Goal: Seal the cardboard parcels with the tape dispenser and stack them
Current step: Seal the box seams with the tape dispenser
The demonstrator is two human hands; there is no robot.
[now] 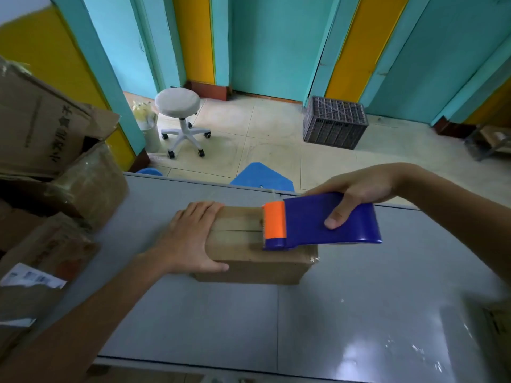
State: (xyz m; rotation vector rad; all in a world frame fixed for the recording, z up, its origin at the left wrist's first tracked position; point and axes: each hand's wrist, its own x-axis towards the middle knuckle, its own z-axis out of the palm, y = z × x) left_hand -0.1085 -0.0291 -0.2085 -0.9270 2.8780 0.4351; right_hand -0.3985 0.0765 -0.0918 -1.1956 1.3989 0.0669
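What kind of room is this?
Probably a small packing room. The right hand holds a blue tape dispenser on a cardboard parcel on a grey table. Worn cardboard boxes are piled at the left, and a plastic crate sits on the floor.

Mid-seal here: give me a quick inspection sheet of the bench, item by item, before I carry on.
Surface: grey table, glossy, with glare at the near right.
Job's things: one cardboard parcel on the table, top seam showing; blue tape dispenser with its orange roller on the parcel's top.
Clutter: pile of cardboard boxes at the table's left, one with a paper label.
Hands: left hand lies flat on the parcel's left end, thumb on its near side; right hand grips the tape dispenser.
Cables: nothing seen.
Surroundings: white stool and dark crate on the tiled floor; teal and yellow walls.
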